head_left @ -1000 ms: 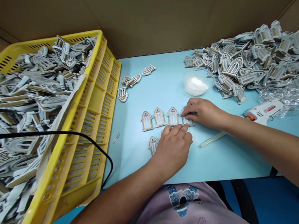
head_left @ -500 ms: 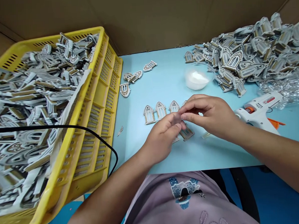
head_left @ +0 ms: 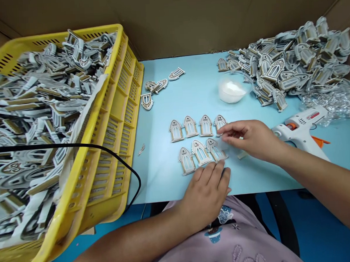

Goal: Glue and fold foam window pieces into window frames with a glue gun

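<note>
Two rows of small arched window pieces lie on the light blue table, four in the back row (head_left: 190,126) and three in the front row (head_left: 200,152). My left hand (head_left: 209,188) rests palm down at the table's front edge, fingers extended just below the front row. To the right, my right hand (head_left: 245,137) has thumb and fingertips pinched close together beside the rightmost back piece (head_left: 220,122). A faint clear film seems to be at its fingertips, too indistinct to make out.
A yellow crate (head_left: 105,150) full of window pieces fills the left, crossed by a black cable (head_left: 105,149). Behind my right hand are a bowl of white material (head_left: 232,91), a piled heap (head_left: 294,62), clear plastic bits (head_left: 338,103) and a glue gun (head_left: 305,126).
My hands have parted. The left moved down toward the table edge and flattened, uncovering the front row; the right moved slightly down. The view has shifted slightly.
</note>
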{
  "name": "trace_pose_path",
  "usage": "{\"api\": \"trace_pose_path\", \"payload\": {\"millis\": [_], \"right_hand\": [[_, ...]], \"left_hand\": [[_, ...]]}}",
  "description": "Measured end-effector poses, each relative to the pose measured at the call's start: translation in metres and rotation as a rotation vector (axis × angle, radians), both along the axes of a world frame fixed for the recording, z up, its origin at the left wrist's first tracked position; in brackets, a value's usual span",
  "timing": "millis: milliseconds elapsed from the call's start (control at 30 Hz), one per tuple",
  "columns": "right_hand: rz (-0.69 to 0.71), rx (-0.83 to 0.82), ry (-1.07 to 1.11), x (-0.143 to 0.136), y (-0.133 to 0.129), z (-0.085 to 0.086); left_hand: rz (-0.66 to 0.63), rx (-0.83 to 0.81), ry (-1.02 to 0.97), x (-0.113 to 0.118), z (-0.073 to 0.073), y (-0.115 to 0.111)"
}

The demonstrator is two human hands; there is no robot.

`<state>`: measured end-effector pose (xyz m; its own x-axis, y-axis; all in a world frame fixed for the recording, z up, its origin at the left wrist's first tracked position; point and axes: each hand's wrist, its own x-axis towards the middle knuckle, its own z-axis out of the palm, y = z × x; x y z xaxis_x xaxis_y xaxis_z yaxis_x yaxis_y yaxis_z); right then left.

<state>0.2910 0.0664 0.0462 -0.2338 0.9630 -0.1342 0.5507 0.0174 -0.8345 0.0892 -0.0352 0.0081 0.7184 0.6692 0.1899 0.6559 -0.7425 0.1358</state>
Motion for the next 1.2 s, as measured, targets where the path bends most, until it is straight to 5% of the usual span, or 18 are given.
{"api": "trace_pose_path", "payload": {"millis": [500, 900, 1000, 1100, 1200], "right_hand": [[0.277, 0.302, -0.151, -0.01, -0.009, -0.033], [0.316, 0.531, -0.326, -0.012, -0.023, -0.042], [0.238, 0.589, -0.353, 0.001, 0.001, -0.022], [-0.011, 0.631, -0.481, 0.026, 0.05, 0.007], [-0.152, 0.448, -0.846, 0.048, 0.104, 0.024]], "left_hand": [[-0.025, 0.014, -0.112, -0.017, -0.018, 0.0], [-0.031, 0.0, -0.127, -0.019, -0.019, 0.0], [-0.018, 0.012, -0.132, -0.019, -0.019, 0.0], [-0.009, 0.038, -0.143, -0.019, -0.021, -0.001], [-0.009, 0.064, -0.157, -0.019, -0.021, -0.001]]}}
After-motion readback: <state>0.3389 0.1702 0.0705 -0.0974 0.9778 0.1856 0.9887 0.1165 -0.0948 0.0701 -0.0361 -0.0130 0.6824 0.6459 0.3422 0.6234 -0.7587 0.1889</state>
